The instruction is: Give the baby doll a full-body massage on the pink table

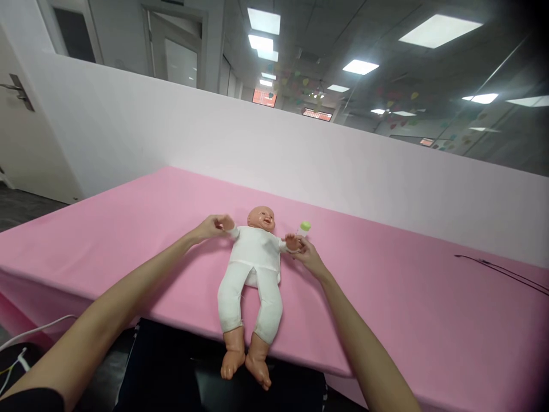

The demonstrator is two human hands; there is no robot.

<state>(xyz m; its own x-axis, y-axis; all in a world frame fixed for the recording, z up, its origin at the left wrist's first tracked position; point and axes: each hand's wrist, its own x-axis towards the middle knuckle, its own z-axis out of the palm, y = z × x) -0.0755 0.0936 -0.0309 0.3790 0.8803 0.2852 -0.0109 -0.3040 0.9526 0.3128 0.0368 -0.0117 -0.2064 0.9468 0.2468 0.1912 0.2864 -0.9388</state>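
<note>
Lying: baby doll [256, 263] on its back in a white suit, head pointing away from the person, long axis running straight toward the near edge, feet past the edge of the pink-covered table [128, 257]
Left hand [211, 228]: fingers curled at doll's sleeve [232, 231]; hold cannot be told
Right hand [309, 257]: partly closed on doll's hand [293, 242], just beside a green-tipped stick [305, 226]
</note>
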